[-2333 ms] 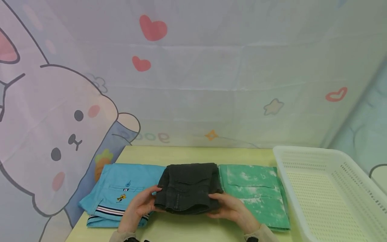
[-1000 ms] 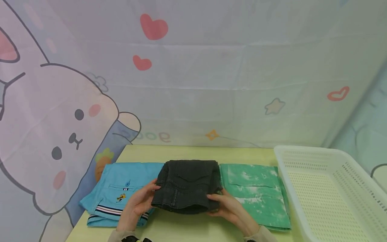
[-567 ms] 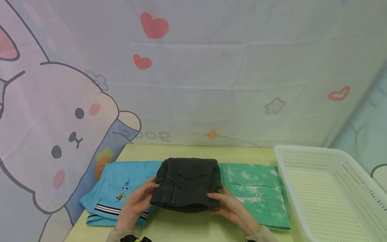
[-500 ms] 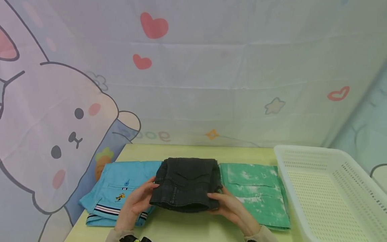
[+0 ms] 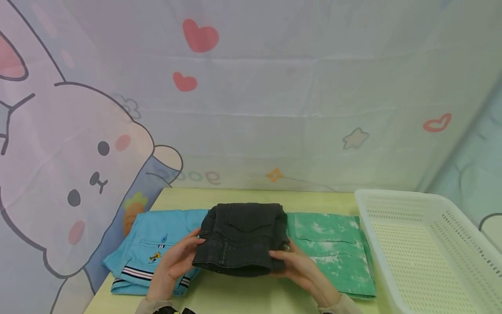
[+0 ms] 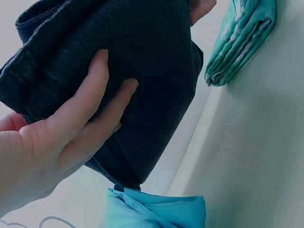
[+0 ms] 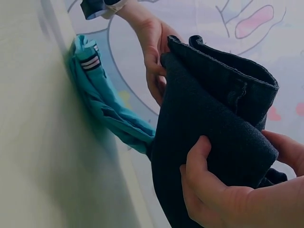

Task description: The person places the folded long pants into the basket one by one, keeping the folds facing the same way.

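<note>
Between both hands is a folded pair of black denim trousers (image 5: 243,240), held above the table with its waistband toward the person. My left hand (image 5: 176,261) grips the left side, thumb on top; the left wrist view shows its fingers (image 6: 80,109) spread along the underside. At the right side my right hand (image 5: 300,268) holds on the same way, with fingers (image 7: 199,171) beneath the cloth. To the left lie folded light-blue trousers (image 5: 157,240), with striped trim and a small embroidered figure. Folded green-and-white tie-dye trousers (image 5: 333,248) lie to the right.
A white plastic basket (image 5: 423,244) with perforated walls stands at the table's right side. The pale yellow table (image 5: 231,296) shows in front of the black trousers and along its back edge. Behind it hangs a printed cloth backdrop (image 5: 259,131) with a rabbit and hearts.
Both hands have raised the black trousers slightly, and the near edge has spread a little wider as the left hand shifted left. The other garments and the basket stay put.
</note>
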Demonstrator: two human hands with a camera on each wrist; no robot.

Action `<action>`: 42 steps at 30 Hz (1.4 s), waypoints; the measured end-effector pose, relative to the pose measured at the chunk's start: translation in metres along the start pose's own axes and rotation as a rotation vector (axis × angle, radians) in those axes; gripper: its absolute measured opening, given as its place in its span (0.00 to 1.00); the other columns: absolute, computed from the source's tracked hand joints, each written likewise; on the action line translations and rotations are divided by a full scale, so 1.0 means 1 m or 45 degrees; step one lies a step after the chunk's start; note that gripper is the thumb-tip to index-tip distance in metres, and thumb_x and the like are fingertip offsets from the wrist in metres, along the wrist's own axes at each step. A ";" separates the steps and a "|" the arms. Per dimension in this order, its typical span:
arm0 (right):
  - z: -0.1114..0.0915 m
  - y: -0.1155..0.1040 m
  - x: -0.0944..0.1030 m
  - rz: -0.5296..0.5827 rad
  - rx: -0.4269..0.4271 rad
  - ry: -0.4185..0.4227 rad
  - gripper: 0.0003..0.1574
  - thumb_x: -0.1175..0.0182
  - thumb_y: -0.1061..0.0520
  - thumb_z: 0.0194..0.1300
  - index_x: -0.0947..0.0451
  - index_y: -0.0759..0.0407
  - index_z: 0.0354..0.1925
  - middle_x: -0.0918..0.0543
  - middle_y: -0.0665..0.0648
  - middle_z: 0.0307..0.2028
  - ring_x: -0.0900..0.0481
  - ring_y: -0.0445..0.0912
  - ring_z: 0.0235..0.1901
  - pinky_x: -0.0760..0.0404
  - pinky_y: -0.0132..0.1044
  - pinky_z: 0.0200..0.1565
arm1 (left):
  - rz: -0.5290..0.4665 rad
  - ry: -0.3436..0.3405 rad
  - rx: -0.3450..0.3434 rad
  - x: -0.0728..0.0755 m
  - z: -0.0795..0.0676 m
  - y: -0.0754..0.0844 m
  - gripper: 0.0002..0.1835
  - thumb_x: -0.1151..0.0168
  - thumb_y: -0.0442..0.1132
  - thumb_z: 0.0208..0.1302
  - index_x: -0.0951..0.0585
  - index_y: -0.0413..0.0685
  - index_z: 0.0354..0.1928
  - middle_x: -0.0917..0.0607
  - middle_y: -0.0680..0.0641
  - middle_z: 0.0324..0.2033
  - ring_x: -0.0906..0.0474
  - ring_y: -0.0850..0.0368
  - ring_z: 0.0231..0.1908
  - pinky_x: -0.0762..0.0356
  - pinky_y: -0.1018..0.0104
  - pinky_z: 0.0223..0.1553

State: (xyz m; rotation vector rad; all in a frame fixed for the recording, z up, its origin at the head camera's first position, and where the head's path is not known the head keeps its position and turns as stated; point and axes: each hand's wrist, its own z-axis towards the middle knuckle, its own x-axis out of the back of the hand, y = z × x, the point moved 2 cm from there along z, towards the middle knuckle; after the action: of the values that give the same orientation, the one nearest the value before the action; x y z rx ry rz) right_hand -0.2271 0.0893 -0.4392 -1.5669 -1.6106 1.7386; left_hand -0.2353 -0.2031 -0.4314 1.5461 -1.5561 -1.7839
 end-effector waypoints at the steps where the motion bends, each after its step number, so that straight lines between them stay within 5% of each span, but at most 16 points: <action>1: -0.001 -0.001 0.000 -0.005 0.002 0.002 0.55 0.46 0.61 0.62 0.77 0.52 0.69 0.58 0.72 0.66 0.34 0.59 0.59 0.32 0.57 0.54 | 0.005 -0.004 -0.002 0.000 0.000 0.000 0.36 0.69 0.37 0.70 0.82 0.53 0.64 0.76 0.38 0.66 0.28 0.66 0.47 0.37 0.66 0.61; 9: -0.004 -0.006 0.001 -0.049 0.003 0.012 0.57 0.46 0.61 0.62 0.80 0.52 0.68 0.60 0.71 0.67 0.38 0.61 0.61 0.35 0.60 0.55 | -0.027 -0.047 -0.009 -0.005 0.002 -0.001 0.37 0.68 0.36 0.70 0.82 0.52 0.64 0.76 0.38 0.66 0.47 0.48 0.66 0.41 0.65 0.64; 16: -0.006 -0.011 0.000 -0.072 0.016 0.011 0.58 0.47 0.62 0.61 0.81 0.51 0.68 0.63 0.69 0.68 0.41 0.62 0.62 0.34 0.59 0.55 | -0.104 -0.127 -0.051 -0.012 0.002 0.001 0.37 0.68 0.33 0.70 0.80 0.54 0.65 0.76 0.38 0.66 0.27 0.62 0.50 0.39 0.64 0.62; 26: -0.007 -0.012 0.002 -0.066 0.008 0.013 0.59 0.45 0.63 0.60 0.80 0.53 0.68 0.64 0.69 0.68 0.38 0.59 0.61 0.34 0.56 0.56 | -0.134 -0.133 -0.060 -0.016 0.001 0.002 0.37 0.67 0.32 0.69 0.77 0.53 0.66 0.68 0.37 0.67 0.27 0.61 0.50 0.37 0.63 0.61; 34: -0.009 -0.012 0.007 -0.083 -0.002 0.032 0.61 0.45 0.66 0.58 0.81 0.55 0.67 0.64 0.69 0.68 0.36 0.58 0.60 0.33 0.50 0.58 | -0.098 -0.126 -0.031 -0.014 0.003 -0.005 0.38 0.69 0.30 0.68 0.82 0.54 0.64 0.76 0.39 0.66 0.30 0.61 0.50 0.42 0.61 0.64; 38: -0.012 -0.015 0.007 -0.096 -0.005 -0.004 0.58 0.46 0.62 0.61 0.80 0.56 0.68 0.61 0.69 0.68 0.40 0.59 0.62 0.35 0.50 0.60 | -0.080 -0.150 -0.032 -0.015 0.004 -0.007 0.37 0.70 0.30 0.68 0.81 0.54 0.64 0.76 0.39 0.66 0.36 0.56 0.57 0.46 0.59 0.66; 42: -0.016 -0.017 0.007 -0.076 -0.001 -0.038 0.52 0.49 0.55 0.64 0.77 0.58 0.68 0.59 0.69 0.68 0.42 0.57 0.64 0.37 0.49 0.61 | -0.094 -0.150 -0.037 -0.018 0.005 -0.008 0.38 0.69 0.30 0.67 0.80 0.56 0.65 0.76 0.40 0.67 0.57 0.44 0.67 0.49 0.57 0.67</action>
State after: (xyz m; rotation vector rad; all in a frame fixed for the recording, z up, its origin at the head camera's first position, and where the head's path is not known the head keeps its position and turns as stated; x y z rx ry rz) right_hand -0.2239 0.1087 -0.4249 -1.4841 -1.6549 1.7386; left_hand -0.2295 -0.1836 -0.4301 1.5287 -1.5360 -1.9618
